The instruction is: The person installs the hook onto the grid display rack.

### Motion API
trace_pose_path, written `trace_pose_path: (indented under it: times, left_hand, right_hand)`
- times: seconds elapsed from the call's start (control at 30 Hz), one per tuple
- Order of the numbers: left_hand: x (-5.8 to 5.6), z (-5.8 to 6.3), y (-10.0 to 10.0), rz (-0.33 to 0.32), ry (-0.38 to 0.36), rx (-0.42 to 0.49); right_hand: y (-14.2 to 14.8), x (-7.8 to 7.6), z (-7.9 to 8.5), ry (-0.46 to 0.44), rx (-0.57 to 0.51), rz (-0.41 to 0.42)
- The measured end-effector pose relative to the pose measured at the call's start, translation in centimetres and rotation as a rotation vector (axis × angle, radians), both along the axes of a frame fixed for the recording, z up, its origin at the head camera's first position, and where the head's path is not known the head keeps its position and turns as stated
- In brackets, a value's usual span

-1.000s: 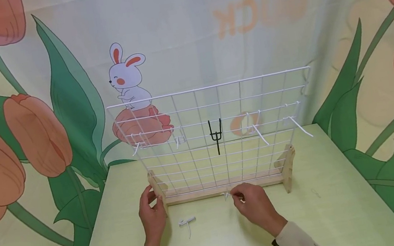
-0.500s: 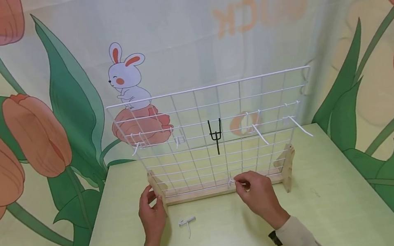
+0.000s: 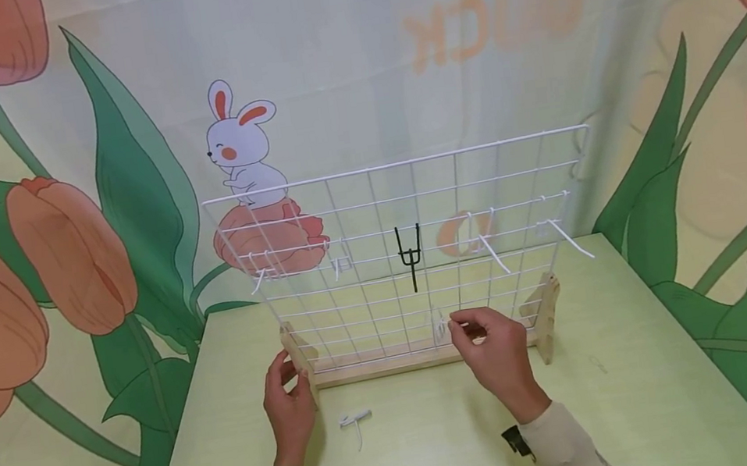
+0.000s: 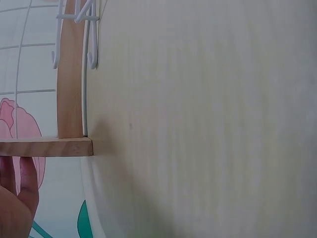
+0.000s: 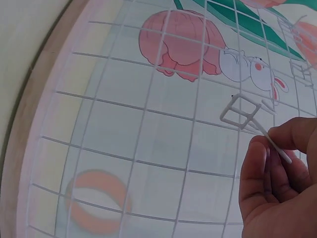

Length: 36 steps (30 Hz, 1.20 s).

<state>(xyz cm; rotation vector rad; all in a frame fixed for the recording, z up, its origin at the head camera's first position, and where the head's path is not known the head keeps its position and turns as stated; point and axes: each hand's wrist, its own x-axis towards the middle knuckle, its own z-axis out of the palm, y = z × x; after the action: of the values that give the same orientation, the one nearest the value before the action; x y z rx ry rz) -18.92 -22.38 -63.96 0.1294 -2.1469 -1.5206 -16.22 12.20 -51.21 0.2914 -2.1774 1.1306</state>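
My right hand point(image 3: 496, 358) pinches the stem of a white wire hook point(image 5: 240, 111) between thumb and fingers. The hook's square frame faces the white grid panel point(image 3: 380, 285), in front of its lower rows; whether it touches the wires I cannot tell. At the panel's left end, my left hand point(image 3: 289, 409) rests its fingers against the outer side of the wooden stand point(image 3: 296, 353). In the left wrist view, fingers point(image 4: 28, 176) meet the wood's edge and their tips are not clearly visible. Another white hook point(image 3: 356, 420) lies on the table between the hands.
A black hook point(image 3: 410, 256) hangs at the panel's middle. White hooks hang to either side, among them a long one point(image 3: 493, 253) and one at the far right point(image 3: 567, 239). A printed curtain point(image 3: 352, 70) stands behind the pale table point(image 3: 649, 386).
My right hand has risen and moved slightly right with the white hook, from the stand's base bar up in front of the grid. The left hand stays where it was.
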Motion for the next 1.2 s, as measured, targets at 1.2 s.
trace_pose_path:
  times: [1.2]
  left_hand:
    - [0.0,0.3,0.1,0.013,-0.013,-0.014]
  right_hand:
    - [0.6,-2.6,4.8,0.366,0.152,-0.138]
